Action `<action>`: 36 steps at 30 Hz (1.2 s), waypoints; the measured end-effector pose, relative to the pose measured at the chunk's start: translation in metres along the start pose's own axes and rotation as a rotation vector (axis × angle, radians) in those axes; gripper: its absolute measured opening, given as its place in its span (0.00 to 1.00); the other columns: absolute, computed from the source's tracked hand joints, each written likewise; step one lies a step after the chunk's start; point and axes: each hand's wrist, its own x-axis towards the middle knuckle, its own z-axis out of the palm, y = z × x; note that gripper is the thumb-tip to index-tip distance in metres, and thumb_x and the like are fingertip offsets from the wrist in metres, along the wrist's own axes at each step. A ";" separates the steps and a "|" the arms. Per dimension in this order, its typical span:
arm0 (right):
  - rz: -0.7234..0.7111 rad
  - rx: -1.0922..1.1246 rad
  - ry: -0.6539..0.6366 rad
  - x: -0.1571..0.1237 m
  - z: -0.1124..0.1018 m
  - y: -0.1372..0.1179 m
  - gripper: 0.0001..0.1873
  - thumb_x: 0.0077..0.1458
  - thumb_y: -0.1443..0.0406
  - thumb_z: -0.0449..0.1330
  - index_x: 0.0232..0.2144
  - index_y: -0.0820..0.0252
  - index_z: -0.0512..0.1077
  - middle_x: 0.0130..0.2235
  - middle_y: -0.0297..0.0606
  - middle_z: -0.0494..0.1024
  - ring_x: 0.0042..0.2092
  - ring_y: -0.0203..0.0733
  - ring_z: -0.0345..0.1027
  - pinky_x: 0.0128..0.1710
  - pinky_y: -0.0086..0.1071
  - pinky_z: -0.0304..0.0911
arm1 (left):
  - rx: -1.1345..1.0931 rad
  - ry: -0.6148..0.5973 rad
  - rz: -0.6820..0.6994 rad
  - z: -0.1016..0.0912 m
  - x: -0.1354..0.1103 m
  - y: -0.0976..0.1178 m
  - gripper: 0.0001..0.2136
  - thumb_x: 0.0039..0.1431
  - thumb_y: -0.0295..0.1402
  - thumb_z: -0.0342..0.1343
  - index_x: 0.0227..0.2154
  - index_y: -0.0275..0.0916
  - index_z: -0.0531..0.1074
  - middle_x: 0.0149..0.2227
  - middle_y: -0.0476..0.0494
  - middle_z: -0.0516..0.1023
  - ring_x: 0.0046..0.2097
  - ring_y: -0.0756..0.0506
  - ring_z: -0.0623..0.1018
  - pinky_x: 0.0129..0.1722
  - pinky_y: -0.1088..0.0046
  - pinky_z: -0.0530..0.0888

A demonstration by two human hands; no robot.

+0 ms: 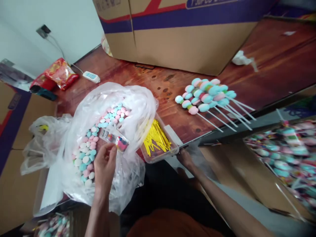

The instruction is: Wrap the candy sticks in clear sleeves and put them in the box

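My left hand [105, 166] is closed in a pinch on a small clear wrapper with a coloured printed end [116, 139], held over a big clear plastic bag [138, 108] full of pink, blue and white candies [98, 138]. My right hand [185, 158] reaches to the table edge beside a clear tray of yellow twist ties [156, 137]; it touches a clear film there, and its fingers are mostly hidden. A pile of pastel lollipops on white sticks [207, 95] lies on the wooden table [276, 72] to the right.
A large cardboard box [177, 36] stands at the back of the table. A red snack bag [60, 72] and a white power strip [91, 76] lie at the far left. A box of wrapped lollipops [283, 148] sits low on the right. Crumpled white paper [243, 60] lies by the box.
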 end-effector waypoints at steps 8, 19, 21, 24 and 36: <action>-0.090 -0.025 -0.101 -0.061 -0.056 -0.032 0.15 0.54 0.60 0.55 0.35 0.56 0.80 0.41 0.47 0.84 0.45 0.53 0.78 0.45 0.41 0.70 | 0.213 0.078 0.047 0.013 0.048 -0.035 0.08 0.56 0.39 0.60 0.30 0.40 0.78 0.29 0.47 0.78 0.30 0.46 0.73 0.32 0.71 0.68; -0.345 0.673 -0.155 -0.122 -0.088 -0.208 0.09 0.57 0.58 0.64 0.39 0.53 0.78 0.37 0.36 0.81 0.36 0.41 0.74 0.37 0.33 0.71 | -0.247 -0.046 0.208 0.029 -0.026 0.026 0.07 0.55 0.38 0.65 0.32 0.41 0.80 0.31 0.46 0.79 0.31 0.47 0.74 0.33 0.72 0.70; -0.305 0.848 -0.206 -0.114 -0.079 -0.225 0.10 0.53 0.58 0.67 0.37 0.55 0.79 0.36 0.35 0.81 0.35 0.39 0.74 0.36 0.32 0.71 | -0.350 -0.095 0.185 0.038 -0.039 0.034 0.07 0.52 0.37 0.67 0.33 0.42 0.80 0.32 0.46 0.78 0.33 0.46 0.75 0.34 0.71 0.71; -0.282 0.987 -0.176 -0.103 -0.074 -0.233 0.10 0.51 0.58 0.69 0.30 0.58 0.78 0.27 0.32 0.78 0.29 0.36 0.71 0.31 0.29 0.69 | -0.520 -0.091 0.045 0.046 -0.053 0.035 0.11 0.51 0.39 0.68 0.35 0.42 0.78 0.30 0.48 0.75 0.29 0.48 0.73 0.29 0.73 0.70; -0.273 0.892 -0.011 -0.116 -0.090 -0.218 0.13 0.56 0.56 0.66 0.27 0.59 0.73 0.24 0.29 0.70 0.26 0.33 0.61 0.26 0.26 0.60 | -1.234 -0.269 -0.527 0.071 -0.056 0.056 0.12 0.41 0.33 0.75 0.29 0.39 0.79 0.34 0.49 0.82 0.36 0.49 0.79 0.36 0.75 0.75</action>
